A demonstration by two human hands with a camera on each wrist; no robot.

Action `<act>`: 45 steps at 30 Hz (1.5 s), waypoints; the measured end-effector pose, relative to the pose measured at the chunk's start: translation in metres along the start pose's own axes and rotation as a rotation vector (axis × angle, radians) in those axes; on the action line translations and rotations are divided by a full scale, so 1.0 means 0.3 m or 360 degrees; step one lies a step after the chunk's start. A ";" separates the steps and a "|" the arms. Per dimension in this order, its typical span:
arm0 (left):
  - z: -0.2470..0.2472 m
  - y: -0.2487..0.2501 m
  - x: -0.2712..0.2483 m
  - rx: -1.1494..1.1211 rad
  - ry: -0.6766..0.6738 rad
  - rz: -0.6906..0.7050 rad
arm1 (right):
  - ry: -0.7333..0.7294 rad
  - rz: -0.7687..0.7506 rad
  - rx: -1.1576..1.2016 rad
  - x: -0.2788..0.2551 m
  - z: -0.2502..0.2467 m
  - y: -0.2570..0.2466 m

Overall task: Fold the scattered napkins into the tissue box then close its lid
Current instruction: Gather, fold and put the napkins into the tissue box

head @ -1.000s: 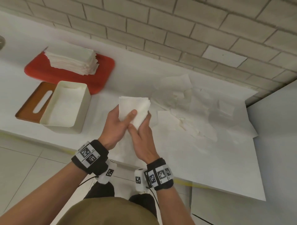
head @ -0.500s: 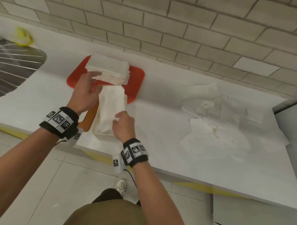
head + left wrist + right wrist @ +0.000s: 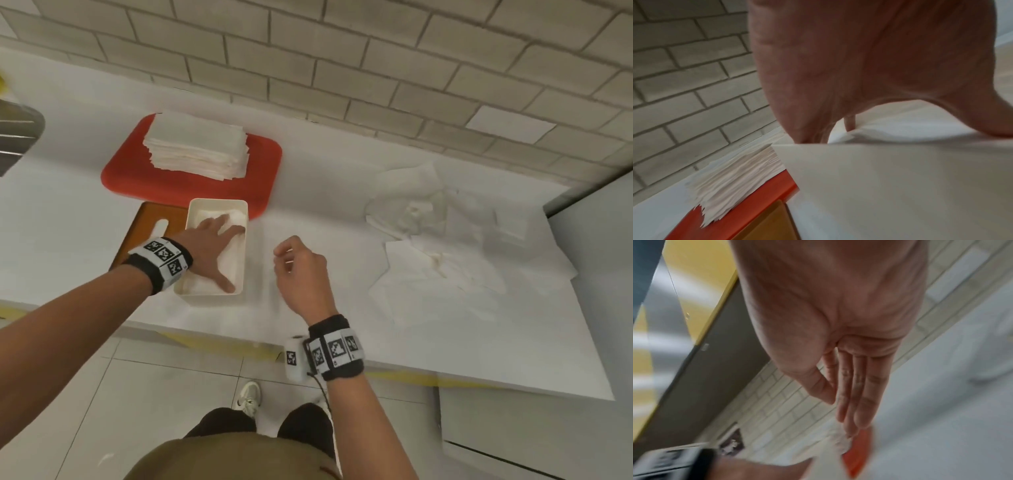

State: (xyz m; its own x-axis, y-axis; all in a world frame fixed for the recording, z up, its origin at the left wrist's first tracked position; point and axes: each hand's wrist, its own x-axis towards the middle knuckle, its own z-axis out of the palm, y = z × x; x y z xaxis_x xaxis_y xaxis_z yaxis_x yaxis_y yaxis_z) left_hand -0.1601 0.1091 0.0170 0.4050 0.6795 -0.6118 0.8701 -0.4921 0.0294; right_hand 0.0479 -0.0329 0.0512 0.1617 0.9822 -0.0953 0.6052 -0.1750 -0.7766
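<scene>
Head view high above counter (image 3: 325, 192) — wrist views close, palm-side, sharing red tray (image 3: 137, 178).

No readable words, brands or numbers are to be found; only black-and-white square code markers are seen on the wristbands (image 3: 160, 259) (image 3: 337, 347) behind each hand, and nothing can be read from them

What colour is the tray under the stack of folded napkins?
Red tray, clearest in the head view.
</scene>
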 end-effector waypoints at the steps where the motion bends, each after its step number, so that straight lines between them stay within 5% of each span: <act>1: -0.003 0.000 -0.008 -0.0002 -0.0023 0.0000 | 0.0010 -0.0011 -0.0109 0.000 -0.066 0.076; 4: -0.056 0.015 -0.056 -0.0227 0.0143 -0.0080 | -0.0095 0.0072 -0.0617 0.006 -0.294 0.328; 8: -0.136 0.183 -0.113 -0.0491 0.1054 -0.0011 | -0.0484 0.0183 -0.1138 0.040 -0.551 0.608; 10: -0.148 0.343 -0.114 -0.0637 0.1258 0.0140 | -0.0706 0.0006 -0.1276 0.087 -0.595 0.690; 13: -0.119 0.575 -0.046 -0.0673 0.1129 0.0355 | -0.0941 -0.0261 -0.1505 0.162 -0.596 0.737; 18: 0.013 0.832 0.069 -0.0939 0.0875 0.0336 | -0.0997 -0.0619 -0.1615 0.240 -0.583 0.740; 20: 0.067 0.889 0.079 -0.1325 0.0849 0.0261 | -0.0915 -0.0640 -0.1314 0.243 -0.592 0.763; 25: 0.090 1.007 0.054 -0.2128 0.0769 0.0294 | -0.0142 -0.0394 -0.0148 0.219 -0.667 0.716; 30: -0.028 1.082 0.121 -0.2172 0.1257 0.0070 | 0.0202 -0.0022 0.0622 0.209 -0.696 0.633; 39: -0.013 1.008 0.142 -0.2186 0.1350 -0.0263 | 0.0774 0.0092 0.0727 0.134 -0.754 0.597; 42: 0.008 0.979 0.124 -0.2290 0.1254 -0.0160 | 0.0704 -0.0037 0.0929 0.091 -0.807 0.484; 45: -0.019 0.980 0.072 -0.2566 0.1109 0.0026 | 0.0577 -0.0089 0.0729 0.071 -0.721 0.399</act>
State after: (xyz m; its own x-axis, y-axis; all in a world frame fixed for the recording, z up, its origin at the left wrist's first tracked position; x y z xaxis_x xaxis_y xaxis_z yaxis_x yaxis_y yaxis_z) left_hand 0.1060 -0.0178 0.0169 0.0744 0.9782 -0.1938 0.0753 0.1883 0.9792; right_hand 0.2925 -0.0475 0.0909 0.4441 0.8892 0.1102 0.2351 0.0030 -0.9720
